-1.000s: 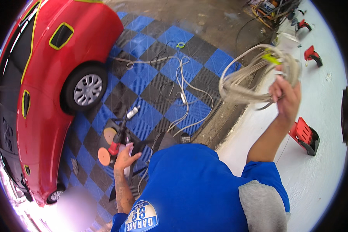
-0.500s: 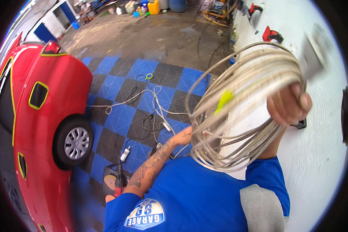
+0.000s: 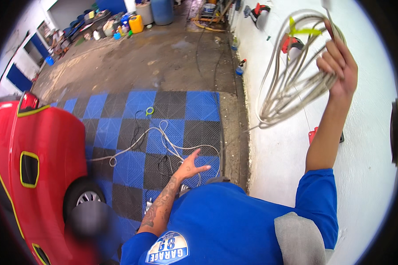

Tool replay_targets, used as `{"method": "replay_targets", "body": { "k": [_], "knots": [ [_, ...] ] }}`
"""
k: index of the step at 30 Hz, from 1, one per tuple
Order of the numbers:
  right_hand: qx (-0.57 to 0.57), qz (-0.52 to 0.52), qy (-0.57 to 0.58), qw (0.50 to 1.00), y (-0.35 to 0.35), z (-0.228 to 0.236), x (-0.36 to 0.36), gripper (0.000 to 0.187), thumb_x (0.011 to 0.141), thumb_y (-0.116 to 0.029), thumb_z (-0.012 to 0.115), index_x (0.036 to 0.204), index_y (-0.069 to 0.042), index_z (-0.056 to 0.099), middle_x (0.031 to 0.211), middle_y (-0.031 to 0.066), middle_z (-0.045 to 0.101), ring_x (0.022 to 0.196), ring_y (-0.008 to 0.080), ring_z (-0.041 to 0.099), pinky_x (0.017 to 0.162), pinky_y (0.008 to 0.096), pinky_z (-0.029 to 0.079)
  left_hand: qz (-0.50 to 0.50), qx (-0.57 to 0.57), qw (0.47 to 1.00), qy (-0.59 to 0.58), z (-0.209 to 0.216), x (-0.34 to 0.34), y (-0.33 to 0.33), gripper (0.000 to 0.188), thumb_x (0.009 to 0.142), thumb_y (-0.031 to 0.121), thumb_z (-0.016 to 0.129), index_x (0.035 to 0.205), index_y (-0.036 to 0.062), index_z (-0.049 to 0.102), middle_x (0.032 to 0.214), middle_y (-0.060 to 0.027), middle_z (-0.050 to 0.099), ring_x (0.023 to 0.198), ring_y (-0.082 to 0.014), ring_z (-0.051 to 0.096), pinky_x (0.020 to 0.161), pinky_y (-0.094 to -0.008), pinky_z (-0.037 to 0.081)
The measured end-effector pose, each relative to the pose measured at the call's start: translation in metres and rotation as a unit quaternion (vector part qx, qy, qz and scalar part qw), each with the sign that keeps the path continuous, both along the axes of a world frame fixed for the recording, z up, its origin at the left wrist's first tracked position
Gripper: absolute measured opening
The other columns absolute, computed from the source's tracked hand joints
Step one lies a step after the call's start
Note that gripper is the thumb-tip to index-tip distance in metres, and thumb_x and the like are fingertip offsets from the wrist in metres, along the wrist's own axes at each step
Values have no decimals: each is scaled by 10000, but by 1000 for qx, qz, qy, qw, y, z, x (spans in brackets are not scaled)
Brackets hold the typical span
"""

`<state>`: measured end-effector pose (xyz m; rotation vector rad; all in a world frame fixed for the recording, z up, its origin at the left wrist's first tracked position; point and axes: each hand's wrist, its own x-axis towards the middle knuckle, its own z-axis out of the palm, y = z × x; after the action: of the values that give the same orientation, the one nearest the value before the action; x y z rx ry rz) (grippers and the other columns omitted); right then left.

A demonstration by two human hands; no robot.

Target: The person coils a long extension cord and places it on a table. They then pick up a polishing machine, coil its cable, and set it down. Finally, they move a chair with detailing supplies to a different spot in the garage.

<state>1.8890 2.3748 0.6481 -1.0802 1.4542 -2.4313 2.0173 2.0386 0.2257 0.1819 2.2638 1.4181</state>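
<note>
My right hand (image 3: 340, 66), raised by the white wall, is closed around a coil of beige cable (image 3: 314, 89). The loops hang to the left of my fist, and a yellow-green strip (image 3: 304, 32) sits on their upper part. My left hand (image 3: 192, 167) is low over the tiled floor with thumb and fingers spread, holding nothing. Below and around it, a loose light cable (image 3: 132, 148) lies in loops on the tiles. Whether this joins the coil cannot be seen.
A red car (image 3: 53, 150) with yellow-green tape edging stands at left. Red-and-black power tools (image 3: 260, 15) hang on the wall (image 3: 274, 163). A small bottle (image 3: 240, 69) is at the wall's foot. A green ring (image 3: 150, 110) lies on the checkered tiles; a yellow jug (image 3: 136, 24) stands far back.
My right hand has lifted the coil up and away toward the wall. My left hand, earlier at the coil's lower left side, is now apart from it with fingers spread. The view has shifted.
</note>
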Motion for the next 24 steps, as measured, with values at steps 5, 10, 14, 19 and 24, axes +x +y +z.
{"method": "replay_targets", "body": {
  "k": [5, 10, 14, 19, 24],
  "knots": [
    [-72, 16, 13, 997, -37, 37, -36, 363, 1027, -107, 301, 1289, 117, 412, 581, -33, 316, 438, 49, 282, 512, 212, 331, -42, -16, 985, 169, 49, -84, 29, 1162, 656, 542, 804, 1478, 15, 174, 1475, -276, 268, 1389, -395, 251, 1128, -480, 255],
    [-180, 283, -120, 934, -54, 41, -115, 363, 953, -272, 497, 1261, -81, 522, 741, 30, 563, 662, 218, 573, 620, 388, 472, 84, 60, 981, 167, 30, -152, 61, 700, 779, 495, 707, 1278, 46, 507, 1185, -245, 560, 1108, -325, 560, 947, -434, 432],
    [-99, 169, -100, 976, 22, 56, -186, 365, 1028, -115, 284, 1280, 112, 416, 602, -34, 338, 429, 51, 323, 520, 229, 354, 87, 26, 987, 134, -55, -176, 19, 437, 902, 454, 557, 800, 50, 686, 663, -145, 625, 635, -272, 623, 621, -383, 481],
    [-127, 103, -112, 980, 129, 37, -337, 387, 1030, -134, 289, 1300, 123, 392, 588, -24, 330, 421, 57, 309, 491, 234, 353, 300, -119, 945, -59, -193, -2, -137, 313, 826, 394, 648, 839, 95, 738, 731, -95, 684, 687, -215, 652, 659, -338, 500],
    [17, 80, -130, 988, 93, -20, -449, 389, 1016, -154, 384, 1349, 47, 405, 582, -55, 318, 414, 20, 282, 399, 189, 302, 480, -197, 843, -144, -152, 86, -135, 347, 807, 428, 675, 774, 87, 732, 615, -76, 627, 580, -204, 594, 586, -363, 462]
  ]
}}
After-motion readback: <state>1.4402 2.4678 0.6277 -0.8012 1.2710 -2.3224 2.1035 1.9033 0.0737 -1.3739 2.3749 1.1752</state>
